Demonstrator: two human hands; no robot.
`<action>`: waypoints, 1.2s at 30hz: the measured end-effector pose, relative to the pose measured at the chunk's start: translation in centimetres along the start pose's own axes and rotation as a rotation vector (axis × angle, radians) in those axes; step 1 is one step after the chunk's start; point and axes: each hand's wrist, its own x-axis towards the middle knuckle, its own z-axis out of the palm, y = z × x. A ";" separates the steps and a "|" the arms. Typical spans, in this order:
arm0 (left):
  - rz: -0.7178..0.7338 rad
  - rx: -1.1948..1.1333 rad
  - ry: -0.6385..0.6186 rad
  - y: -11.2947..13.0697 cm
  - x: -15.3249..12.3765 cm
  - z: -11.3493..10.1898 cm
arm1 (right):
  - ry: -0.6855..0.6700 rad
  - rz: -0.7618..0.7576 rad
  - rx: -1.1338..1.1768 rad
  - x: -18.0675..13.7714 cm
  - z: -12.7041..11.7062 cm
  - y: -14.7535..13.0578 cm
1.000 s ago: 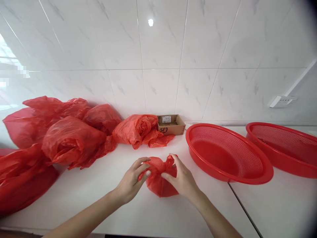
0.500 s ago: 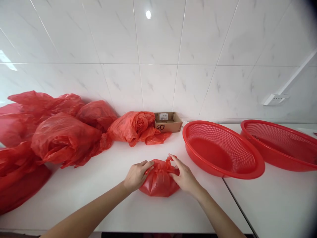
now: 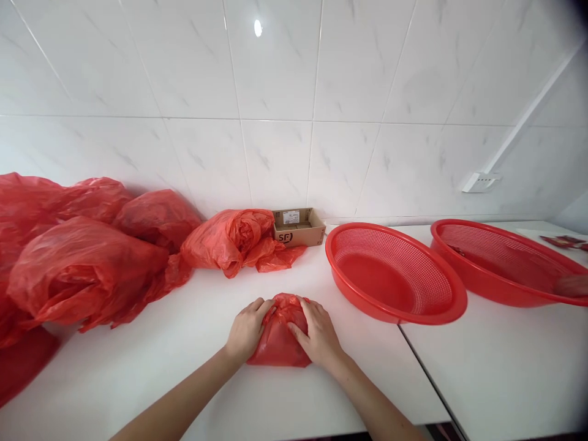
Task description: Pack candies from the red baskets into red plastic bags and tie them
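Note:
A small filled red plastic bag [image 3: 280, 346] rests on the white table in front of me, its gathered top folded down. My left hand [image 3: 246, 329] is closed on the bag's left side, thumb and fingers on the plastic near the top. From the other side my right hand [image 3: 320, 332] clasps it, with the thumb across the front and the fingers over the upper right edge. What the bag contains is hidden by the red film.
Several larger red plastic bags [image 3: 87, 263] are heaped at the left. A bundled red bag [image 3: 225, 242] lies beside a small cardboard box [image 3: 301, 236] near the wall. Two red baskets stand right: a near basket [image 3: 335, 269] and a farther basket [image 3: 496, 293], where another person's hand [image 3: 572, 285] shows.
Both hands have come down from the bag's knotted top to its sides and press around it; the top now lies folded. The view has shifted right, and another person's hand appears at the far basket.

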 end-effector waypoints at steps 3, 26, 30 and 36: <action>-0.018 -0.073 -0.017 0.3 -0.3 -0.4 | -0.009 0.029 0.045 -0.1 -0.2 -0.2; -0.445 -0.736 0.318 -1.4 -5.2 -4.2 | 0.063 0.332 0.483 -0.5 -4.5 3.7; -0.296 -0.494 0.295 0.8 -3.7 -5.4 | 0.084 0.225 0.528 0.6 -5.7 0.4; 0.003 -0.143 -0.036 4.5 -1.2 -4.4 | 0.084 0.013 0.636 2.4 -7.1 -5.7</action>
